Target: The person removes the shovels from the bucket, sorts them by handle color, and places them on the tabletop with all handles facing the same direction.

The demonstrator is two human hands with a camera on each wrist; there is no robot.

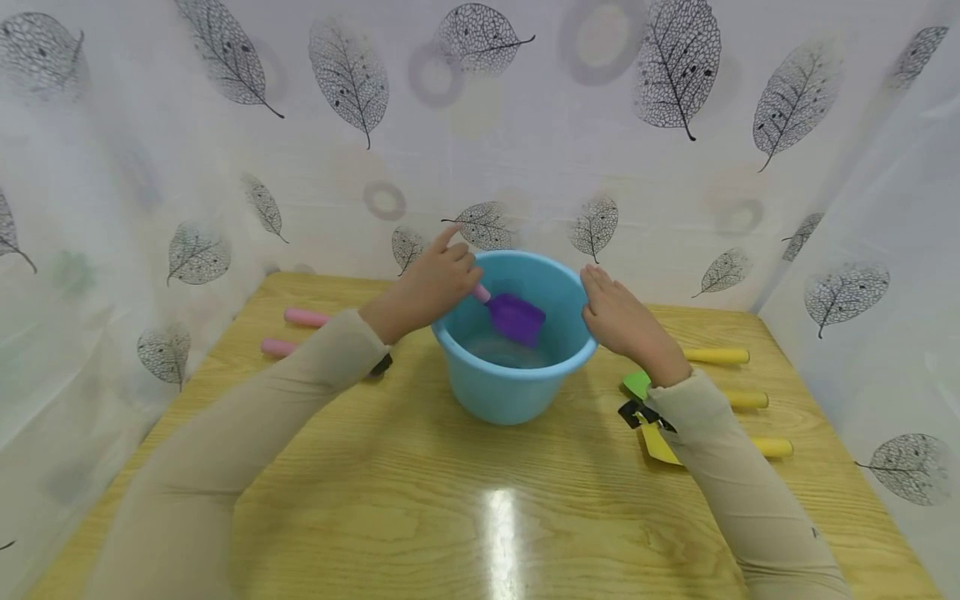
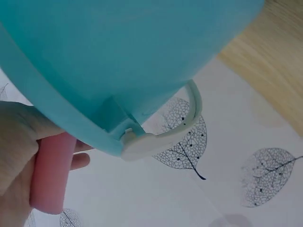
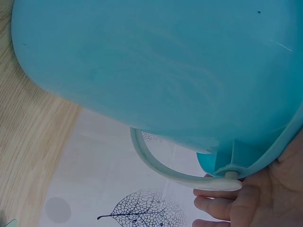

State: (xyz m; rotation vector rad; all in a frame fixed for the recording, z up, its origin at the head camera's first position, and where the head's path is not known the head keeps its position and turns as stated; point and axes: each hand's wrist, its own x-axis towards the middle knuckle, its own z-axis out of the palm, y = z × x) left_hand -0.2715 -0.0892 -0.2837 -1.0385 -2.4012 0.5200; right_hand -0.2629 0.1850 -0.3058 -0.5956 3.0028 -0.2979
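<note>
A light blue bucket (image 1: 502, 396) stands upright on the table. My left hand (image 1: 429, 290) is at its left rim and grips the pink handle (image 2: 53, 177) of a toy shovel. The shovel's purple blade (image 1: 517, 319) points down inside the bucket. At the right rim is my right hand (image 1: 621, 317), its fingers mostly straight and close together against the outside of the rim. In the right wrist view, its fingers (image 3: 213, 207) lie beside the hinge of the bucket's white carrying handle (image 3: 175, 176).
To the right on the wooden table (image 1: 420, 517) lie several shovels with yellow handles (image 1: 716, 356), partly hidden by my right arm. Two pink handles (image 1: 306, 317) lie at the left, behind my left sleeve. A leaf-patterned curtain (image 1: 510, 150) hangs around the table's back and sides.
</note>
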